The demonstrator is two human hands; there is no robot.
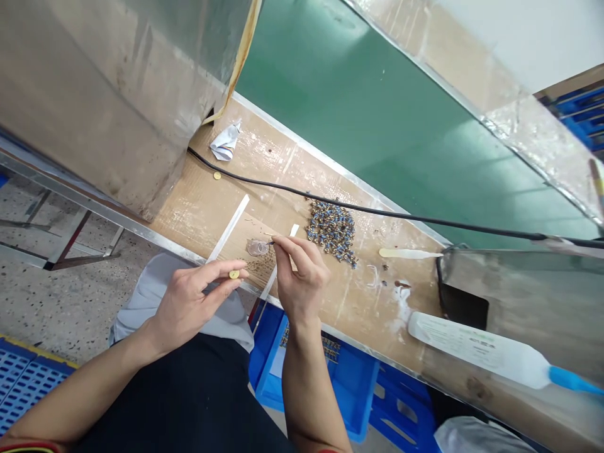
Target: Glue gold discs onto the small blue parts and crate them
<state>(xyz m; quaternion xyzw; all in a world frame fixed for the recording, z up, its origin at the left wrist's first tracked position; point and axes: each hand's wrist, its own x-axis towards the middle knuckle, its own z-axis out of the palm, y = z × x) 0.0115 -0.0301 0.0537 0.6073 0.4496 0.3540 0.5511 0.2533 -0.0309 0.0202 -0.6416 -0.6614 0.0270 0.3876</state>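
Left hand (189, 299) sideways, yellow disc (234, 275) in fingertip pinch; right hand (302, 274) pointing forward, slim item (268, 234) similarly pinched.

Brown worktable (358, 308) with heaped parts (331, 229), bottle (479, 349)

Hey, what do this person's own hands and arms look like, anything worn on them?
The left hand and right hand are ungloved, with bare forearms. The left sleeve has a red edge and thin yellow line; only a sliver of red shows at the right sleeve.
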